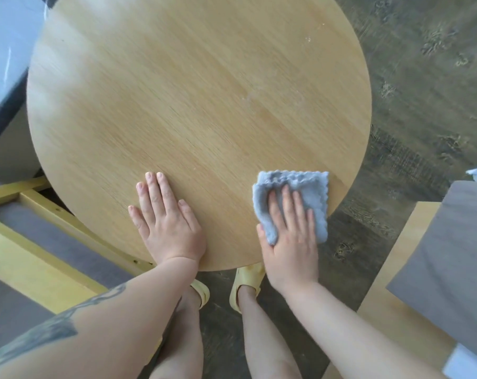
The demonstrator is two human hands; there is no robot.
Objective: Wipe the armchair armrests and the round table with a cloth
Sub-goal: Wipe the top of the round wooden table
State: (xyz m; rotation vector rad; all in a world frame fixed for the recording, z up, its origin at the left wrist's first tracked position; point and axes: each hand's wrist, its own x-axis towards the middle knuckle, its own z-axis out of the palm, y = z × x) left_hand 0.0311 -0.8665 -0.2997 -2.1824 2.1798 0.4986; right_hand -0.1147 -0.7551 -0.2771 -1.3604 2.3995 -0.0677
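The round tabletop [193,105] filled the view, pale wood with fine straight grain, its curved rim running close to both wrists at the near edge. Wide bare wood lay beyond the fingers, with a few faint whitish specks toward the far right. The left hand [166,217] lay flat on the wood, fingers straight and slightly spread, holding nothing. Just beside it, apart by a strip of bare wood, the right hand [289,236] pressed flat on the cloth [294,187], fingers straight on top, thumb along its left edge. The cloth was soft, fluffy, grey-blue, folded roughly square with a scalloped edge, sitting near the right rim. Yellow-framed armchairs [54,214] with grey cushions flanked the table over a dark wood-grain floor [423,105].
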